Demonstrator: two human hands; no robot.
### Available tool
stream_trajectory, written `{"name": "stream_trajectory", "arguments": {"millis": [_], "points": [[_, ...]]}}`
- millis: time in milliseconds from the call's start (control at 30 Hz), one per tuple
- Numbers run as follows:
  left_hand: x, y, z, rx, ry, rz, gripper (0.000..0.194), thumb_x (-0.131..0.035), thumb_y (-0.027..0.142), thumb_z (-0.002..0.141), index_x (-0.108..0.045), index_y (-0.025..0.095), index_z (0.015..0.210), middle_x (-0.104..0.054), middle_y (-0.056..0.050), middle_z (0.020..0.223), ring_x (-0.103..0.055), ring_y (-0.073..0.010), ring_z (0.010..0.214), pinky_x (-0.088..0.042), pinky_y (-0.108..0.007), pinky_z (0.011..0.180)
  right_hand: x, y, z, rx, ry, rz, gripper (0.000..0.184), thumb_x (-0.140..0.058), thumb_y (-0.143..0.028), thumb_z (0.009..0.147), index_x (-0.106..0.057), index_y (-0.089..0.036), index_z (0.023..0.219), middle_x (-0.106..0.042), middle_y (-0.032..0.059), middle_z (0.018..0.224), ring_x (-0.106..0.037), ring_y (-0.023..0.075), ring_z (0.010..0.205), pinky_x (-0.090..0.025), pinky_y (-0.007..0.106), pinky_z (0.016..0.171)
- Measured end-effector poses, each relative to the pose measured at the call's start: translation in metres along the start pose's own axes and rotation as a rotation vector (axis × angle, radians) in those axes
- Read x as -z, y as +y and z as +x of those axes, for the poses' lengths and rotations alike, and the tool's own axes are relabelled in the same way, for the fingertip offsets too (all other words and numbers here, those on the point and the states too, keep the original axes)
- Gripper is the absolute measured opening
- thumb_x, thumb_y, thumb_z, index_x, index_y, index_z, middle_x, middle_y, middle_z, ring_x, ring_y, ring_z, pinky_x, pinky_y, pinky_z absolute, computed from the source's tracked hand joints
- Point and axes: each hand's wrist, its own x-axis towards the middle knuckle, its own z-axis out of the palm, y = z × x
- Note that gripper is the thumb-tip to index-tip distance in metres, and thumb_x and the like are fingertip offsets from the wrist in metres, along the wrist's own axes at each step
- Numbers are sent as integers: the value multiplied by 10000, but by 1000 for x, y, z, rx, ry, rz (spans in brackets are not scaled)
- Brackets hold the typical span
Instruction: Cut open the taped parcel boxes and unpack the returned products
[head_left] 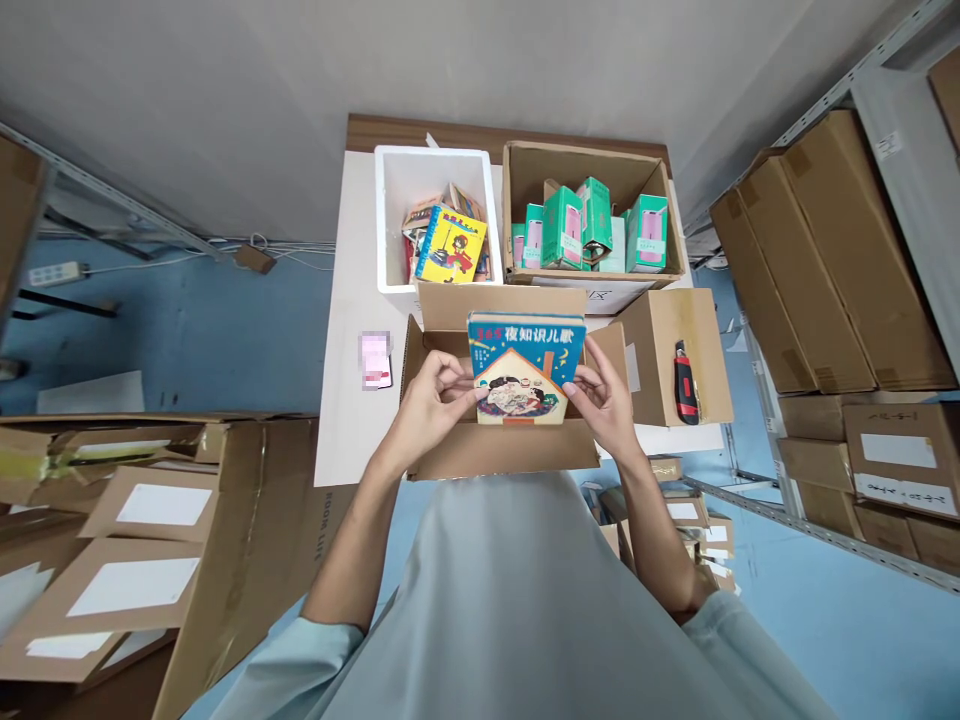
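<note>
A blue children's book [525, 368] with a house picture on its cover is held between my two hands. My left hand [436, 400] grips its left edge, thumb on the cover. On the right edge, my right hand [604, 400] pinches it the same way. Directly beneath the book is an open cardboard box [502, 450], its flaps folded outward; the book hides most of the inside. Behind it, a white foam box [382, 220] contains several books, with a yellow book [452, 245] on top.
A larger carton [592, 160] at the back holds several green boxes [562, 225]. To the right, a red and black utility knife [684, 382] lies on a closed carton [712, 350]. A phone-like item [376, 360] lies left on the table [345, 420]. Stacked cartons [817, 260] fill the right shelf.
</note>
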Motion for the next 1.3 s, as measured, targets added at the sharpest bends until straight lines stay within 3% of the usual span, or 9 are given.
{"name": "stream_trajectory", "arguments": {"millis": [167, 267, 433, 533, 667, 833, 967, 1133, 1300], "points": [[2, 4, -4, 27, -79, -25, 476, -889, 628, 940, -753, 253, 1200, -814, -61, 1064, -775, -213, 927, -648, -309, 823, 4, -4, -3, 14, -2, -62, 516, -779, -681, 1034, -780, -349, 1429, -828, 87, 1390, -757, 308, 1320, -607, 509, 1207], [6, 9, -5, 56, -113, -72, 565, -929, 622, 896, -806, 241, 1294, -845, -94, 1131, -799, -241, 976, -666, -348, 891, 9, -3, -4, 4, -42, -43, 481, -841, -654, 986, -832, -328, 1339, -833, 75, 1389, -761, 297, 1334, -611, 485, 1201], [3, 15, -2, 86, -55, -75, 678, -1058, 613, 718, -829, 215, 1217, -852, -70, 932, -818, -261, 852, -670, -362, 812, 5, -11, -1, -52, -29, 3, 531, -1030, -565, 783, -853, -282, 1196, -879, 50, 980, -825, 245, 887, -690, 371, 821], [-4, 22, 3, 118, 5, -21, 570, -975, 717, 795, -812, 217, 1017, -731, -10, 636, -711, -215, 596, -616, -329, 625, -3, -23, 3, -97, -16, -44, 467, -966, -691, 839, -807, -257, 910, -715, -23, 595, -637, 161, 514, -544, 284, 536], [-8, 29, 12, 136, 28, 103, 640, -891, 762, 867, -612, 238, 628, -558, 22, 465, -468, -122, 387, -381, -256, 427, -9, -31, 9, -158, 2, -30, 638, -871, -839, 871, -682, -256, 694, -500, -75, 436, -371, 91, 370, -311, 260, 399], [-6, 27, 15, 112, -18, 159, 595, -889, 778, 862, -708, 230, 717, -582, 27, 477, -458, -118, 371, -341, -258, 421, -6, -28, 10, -185, -21, -37, 621, -905, -836, 835, -759, -234, 794, -504, -85, 433, -350, 84, 365, -270, 260, 403], [-9, 28, 10, 86, 15, 104, 657, -872, 853, 835, -783, 208, 923, -709, -8, 583, -504, -133, 396, -384, -261, 427, -2, -31, 4, -212, -60, -18, 628, -900, -844, 834, -760, -232, 836, -666, -27, 547, -566, 128, 443, -420, 244, 432], [-9, 27, 3, 31, 52, 42, 838, -571, 967, 979, -805, 166, 1058, -847, -122, 854, -684, -193, 550, -538, -303, 522, -1, -31, -3, -243, -39, 92, 792, -662, -981, 928, -828, -221, 1080, -857, 95, 923, -806, 215, 766, -659, 310, 659], [-7, 12, 2, -54, 52, 36, 656, -948, 748, 824, -798, 198, 1149, -852, -88, 992, -808, -227, 879, -610, -280, 712, -2, -16, -5, -60, -12, 6, 575, -942, -734, 858, -813, -304, 1216, -789, 15, 976, -767, 206, 917, -670, 351, 877]]}}
